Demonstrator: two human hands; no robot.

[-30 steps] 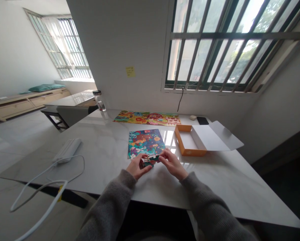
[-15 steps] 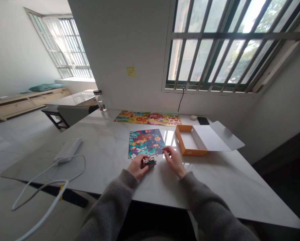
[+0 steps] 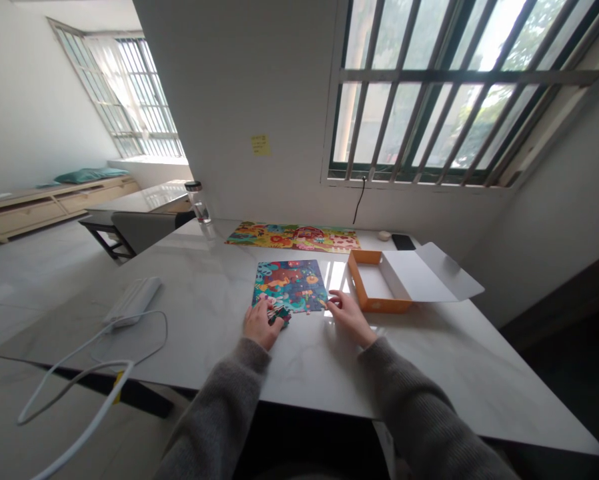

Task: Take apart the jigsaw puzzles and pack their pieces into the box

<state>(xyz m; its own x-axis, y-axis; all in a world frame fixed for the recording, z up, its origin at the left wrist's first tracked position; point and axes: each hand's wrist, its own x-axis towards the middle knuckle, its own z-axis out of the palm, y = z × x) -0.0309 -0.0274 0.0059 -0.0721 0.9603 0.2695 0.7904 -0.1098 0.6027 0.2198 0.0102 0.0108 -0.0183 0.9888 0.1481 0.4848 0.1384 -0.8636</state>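
Observation:
A dark, colourful jigsaw puzzle (image 3: pixel 292 283) lies flat on the white marbled table (image 3: pixel 199 287). At its lower left corner, my left hand (image 3: pixel 262 325) is closed round a small stack of puzzle pieces (image 3: pixel 280 316). My right hand (image 3: pixel 348 316) is at the puzzle's lower right corner, its thumb and fingertips close together at the edge; whatever is between them is too small to make out. One small piece (image 3: pixel 308 313) shows at the puzzle's bottom edge, between my hands.
An open orange box (image 3: pixel 387 306) with a white flap stands to the right. Behind lie a long farm-animal puzzle (image 3: pixel 299 236), a black phone (image 3: pixel 403 242) and a small round item (image 3: pixel 384 235). A bottle (image 3: pixel 198 203) stands back left; a white power strip (image 3: pixel 134 300) with cable lies left.
My left hand has moved left with the stack, away from the middle of the puzzle's bottom edge. My right hand has stayed near the lower right corner, its fingers shifted slightly.

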